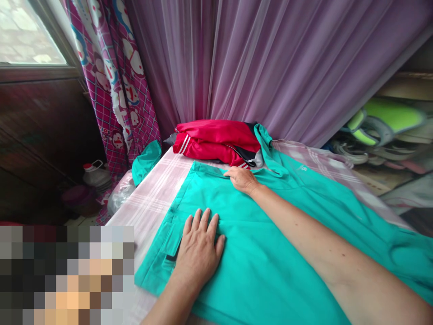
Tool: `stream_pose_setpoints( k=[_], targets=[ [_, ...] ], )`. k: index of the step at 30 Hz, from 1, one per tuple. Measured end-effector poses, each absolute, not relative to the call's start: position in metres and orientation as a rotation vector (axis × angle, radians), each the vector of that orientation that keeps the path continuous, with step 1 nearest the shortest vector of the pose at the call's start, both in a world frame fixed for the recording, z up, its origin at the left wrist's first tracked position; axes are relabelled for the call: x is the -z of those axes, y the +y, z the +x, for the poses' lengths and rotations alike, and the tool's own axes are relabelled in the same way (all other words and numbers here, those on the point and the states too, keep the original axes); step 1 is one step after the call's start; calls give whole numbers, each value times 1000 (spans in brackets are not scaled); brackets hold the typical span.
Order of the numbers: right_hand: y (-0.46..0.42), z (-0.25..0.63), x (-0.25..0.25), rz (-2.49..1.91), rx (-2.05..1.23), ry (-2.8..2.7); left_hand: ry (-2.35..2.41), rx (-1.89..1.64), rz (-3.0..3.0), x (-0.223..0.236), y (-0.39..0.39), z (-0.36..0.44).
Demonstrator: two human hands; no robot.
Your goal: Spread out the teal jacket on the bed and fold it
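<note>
A teal jacket [257,253] lies spread out over a checked cloth, with a sleeve running off to the right and its hem toward the left. My left hand [199,246] rests flat on it, fingers spread, beside a pocket flap [174,237]. At the garment's far edge my right hand [241,179] is closed, the fingers pinching the fabric. Just beyond that hand sits a folded red garment [216,140] with white stripes and dark parts. A teal piece of cloth [147,162] hangs at the left edge of the covered surface.
Purple curtains [270,67] hang behind the pink and white checked cloth [155,194]. At left are a patterned curtain [118,90], a plastic bag [120,194] and a jug [96,176]. Shelves with shoes [352,153] and a bright green item [389,117] stand at right.
</note>
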State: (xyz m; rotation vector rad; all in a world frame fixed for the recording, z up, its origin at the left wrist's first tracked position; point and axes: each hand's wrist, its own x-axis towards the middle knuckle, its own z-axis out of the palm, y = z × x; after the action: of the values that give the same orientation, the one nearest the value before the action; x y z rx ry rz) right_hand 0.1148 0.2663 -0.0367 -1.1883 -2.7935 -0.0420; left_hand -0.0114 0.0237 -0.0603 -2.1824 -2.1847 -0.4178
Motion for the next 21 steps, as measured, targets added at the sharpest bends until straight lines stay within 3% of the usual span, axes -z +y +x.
stream_pose_setpoints(
  k=[7,16,21],
  targets=[
    [272,100,20,-1369,-33,-2819,-2178,410,-2183,59,24,-11],
    [264,84,8,-1285,264,-3005,-2166,434,-2169,61,23,-11],
    [272,88,9,-1272,69,-2980,-2176,433,-2171,63,23,-10]
  ],
)
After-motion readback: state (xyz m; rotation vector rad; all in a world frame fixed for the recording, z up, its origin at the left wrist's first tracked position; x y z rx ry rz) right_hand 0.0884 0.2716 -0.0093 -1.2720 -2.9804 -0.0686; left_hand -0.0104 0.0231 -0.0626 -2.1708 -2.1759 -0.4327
